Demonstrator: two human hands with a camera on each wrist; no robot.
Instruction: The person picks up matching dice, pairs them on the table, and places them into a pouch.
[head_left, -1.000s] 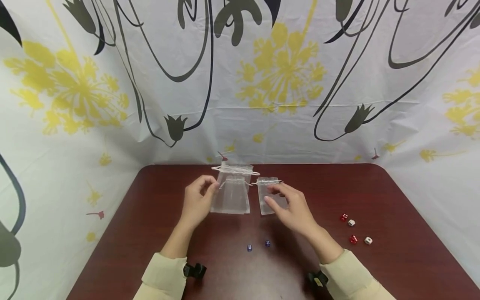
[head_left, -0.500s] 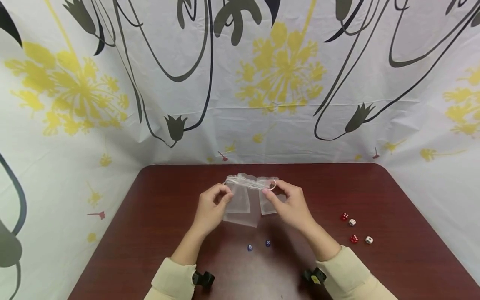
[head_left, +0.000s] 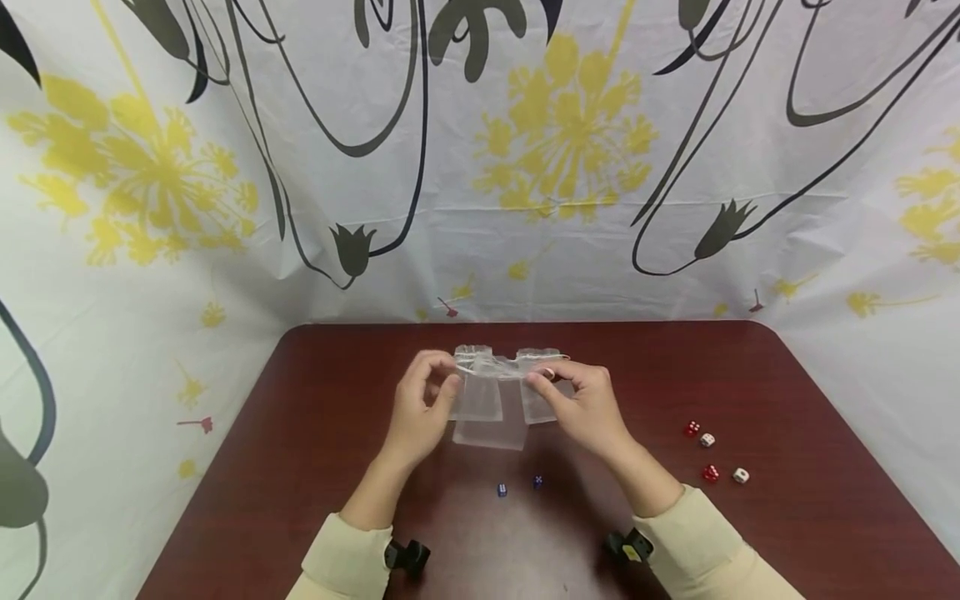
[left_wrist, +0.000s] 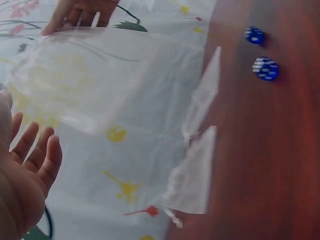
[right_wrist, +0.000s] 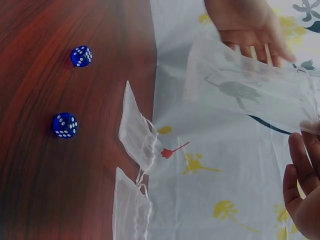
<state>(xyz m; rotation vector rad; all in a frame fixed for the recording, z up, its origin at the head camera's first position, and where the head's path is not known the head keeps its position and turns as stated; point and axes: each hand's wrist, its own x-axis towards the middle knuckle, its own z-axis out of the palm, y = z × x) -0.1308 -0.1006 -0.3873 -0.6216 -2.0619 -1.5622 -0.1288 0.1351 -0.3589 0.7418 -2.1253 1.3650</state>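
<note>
A sheer white drawstring pouch [head_left: 491, 435] hangs above the table, stretched between both hands. My left hand [head_left: 420, 408] pinches its top left corner between thumb and fingers. At the other end of the drawstring edge, my right hand [head_left: 588, 408] pinches the top right corner. The pouch [left_wrist: 90, 75] looks flat and see-through in the left wrist view. Behind it, two smaller sheer pouches lie on the table: a left pouch [right_wrist: 134, 130] and a right pouch [right_wrist: 131, 210], both with white cords. In the head view the held pouch partly overlaps them.
Two blue dice [head_left: 502, 491] [right_wrist: 81, 56] lie on the dark red table [head_left: 315, 467] in front of the pouches. To the right are red dice [head_left: 711, 473] and white dice [head_left: 741, 475]. A patterned cloth [head_left: 300, 200] stands behind the table's far edge.
The larger pouch, first lying at the back under the left hand, has been lifted and brought nearer. The right hand has moved from hovering over the right pouch to pinching the lifted one.
</note>
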